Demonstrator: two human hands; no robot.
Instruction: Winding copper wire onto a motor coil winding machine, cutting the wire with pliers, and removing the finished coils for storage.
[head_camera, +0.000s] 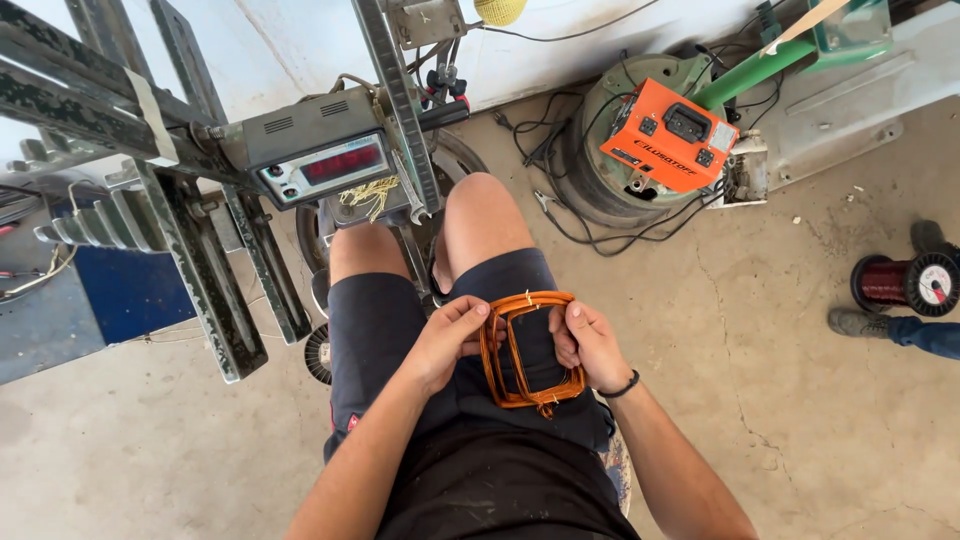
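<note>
I have both hands closed on the rounded-rectangular orange copper wire coil (530, 350) over my lap, left hand (447, 342) and right hand (590, 345) gripping opposite sides; I'd keep the 2 grips even so its turns stay bundled

orange copper wire coil (530, 350), rounded-rectangle loop, tied in places, lying flat on the lap

Head camera, steeply down, seemingly close.

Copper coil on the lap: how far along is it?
Done: the copper coil is wound into a rectangular loop, off the winding machine, tied in places. In hand: left hand and right hand grip opposite sides. Remaining ties: cannot tell.
</note>
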